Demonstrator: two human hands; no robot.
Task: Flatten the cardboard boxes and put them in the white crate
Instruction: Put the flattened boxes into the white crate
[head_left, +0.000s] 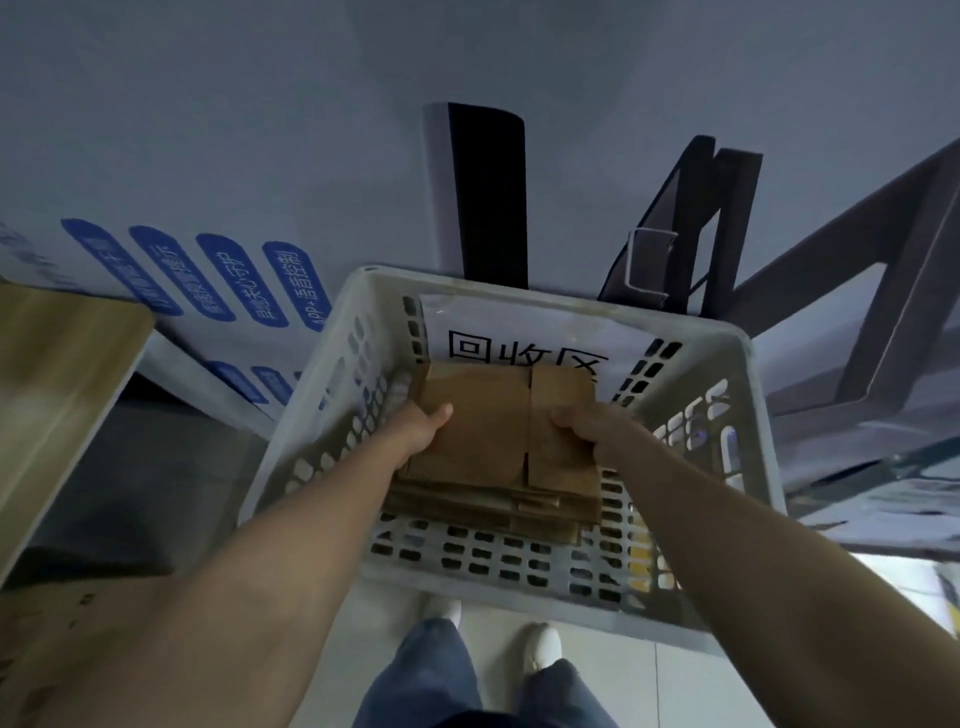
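Note:
A flattened brown cardboard box (493, 426) lies on top of a stack of flattened cardboard (498, 512) inside the white perforated crate (311, 415). My left hand (421, 428) grips the box's left edge, thumb on top. On the right edge, my right hand (587, 431) grips the same box with its thumb over the top. Both arms reach down into the crate from the near side.
A paper sign with black characters (524, 338) hangs on the crate's far inner wall. A wooden table (57, 374) stands left, cardboard (67, 623) below it. A white box with blue labels (208, 280), a black panel (488, 197) and a dark frame (852, 312) surround the crate. My feet (540, 647) stand on the floor.

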